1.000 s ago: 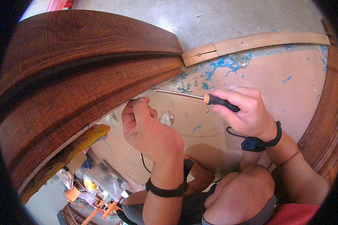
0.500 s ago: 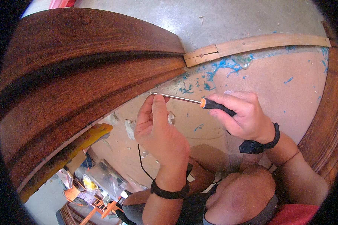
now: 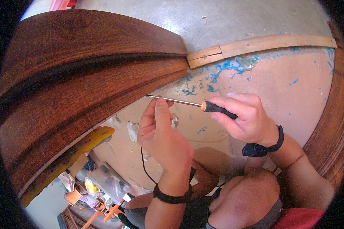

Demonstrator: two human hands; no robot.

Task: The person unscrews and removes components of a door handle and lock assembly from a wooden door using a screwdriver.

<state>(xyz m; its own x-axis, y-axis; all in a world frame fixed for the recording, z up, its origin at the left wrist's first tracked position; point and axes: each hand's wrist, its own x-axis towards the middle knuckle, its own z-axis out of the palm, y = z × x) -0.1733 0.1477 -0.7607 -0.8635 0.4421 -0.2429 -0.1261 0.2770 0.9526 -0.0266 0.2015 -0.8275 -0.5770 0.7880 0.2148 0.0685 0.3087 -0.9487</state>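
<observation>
My right hand (image 3: 244,114) is closed round the black handle of a screwdriver (image 3: 184,102), which has an orange collar and a long metal shaft. The shaft points left. With thumb and fingers, my left hand (image 3: 162,133) pinches that shaft near its tip. The tip meets the lower edge of a dark brown wooden frame (image 3: 103,86) with moulded ridges; what it touches there is too small to make out.
A pale wooden strip (image 3: 263,44) runs from the frame's end toward the right. Blue flakes (image 3: 233,68) litter the tan board (image 3: 271,87). A yellow-stained wooden piece (image 3: 91,139) lies below the frame. Another brown moulding (image 3: 326,129) stands at right, a black cable (image 3: 143,160) near my left wrist.
The screwdriver has moved slightly left, its tip now closer in against the frame's edge. My left hand keeps its pinch, almost still, and my right hand shifts a little.
</observation>
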